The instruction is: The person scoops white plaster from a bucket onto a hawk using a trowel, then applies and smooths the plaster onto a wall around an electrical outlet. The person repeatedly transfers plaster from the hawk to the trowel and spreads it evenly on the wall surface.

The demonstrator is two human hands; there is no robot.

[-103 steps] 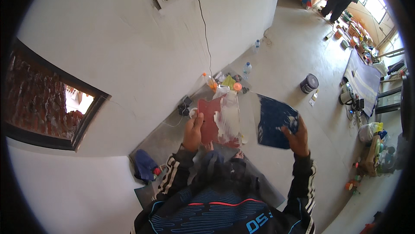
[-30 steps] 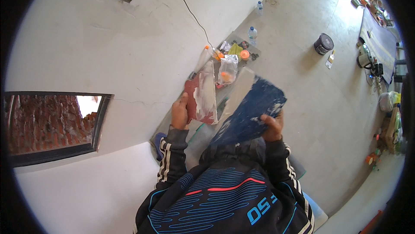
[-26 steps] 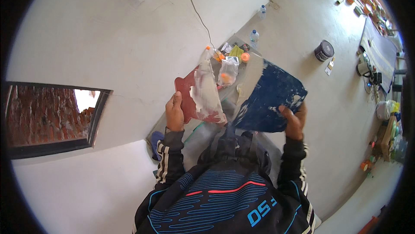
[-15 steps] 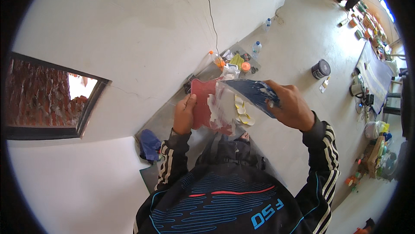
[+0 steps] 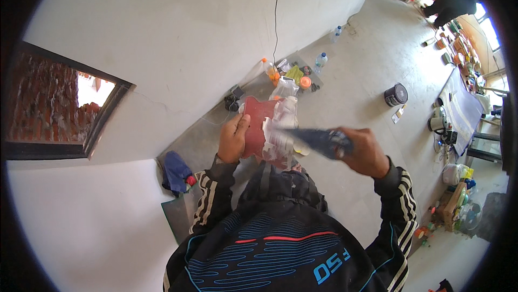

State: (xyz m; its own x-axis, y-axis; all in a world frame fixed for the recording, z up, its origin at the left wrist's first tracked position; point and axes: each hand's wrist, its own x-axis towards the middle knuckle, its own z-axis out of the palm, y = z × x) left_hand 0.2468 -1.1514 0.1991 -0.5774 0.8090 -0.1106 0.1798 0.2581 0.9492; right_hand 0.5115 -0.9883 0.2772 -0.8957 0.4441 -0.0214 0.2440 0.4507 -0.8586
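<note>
My left hand (image 5: 232,142) grips the left edge of a dark red board (image 5: 256,117) with a wavy outline, thumb on top. White-grey putty (image 5: 284,113) is smeared over the board's right half. In my right hand (image 5: 367,154) is a wide, dark blue putty knife (image 5: 317,142), stained with dried white filler near the grip. Its blade is blurred and reaches over the putty; whether it touches cannot be told.
A white wall with a framed opening (image 5: 94,125) is on the left. Bottles (image 5: 320,63) and small items lie along its foot. A dark bucket (image 5: 396,94) stands on the floor to the right. Far right are tools, a mat (image 5: 465,106) and another person (image 5: 452,3).
The putty knife has swung lower and flatter, from the board's upper right edge to its middle right. My right hand has moved down slightly. The view has shifted a little.
</note>
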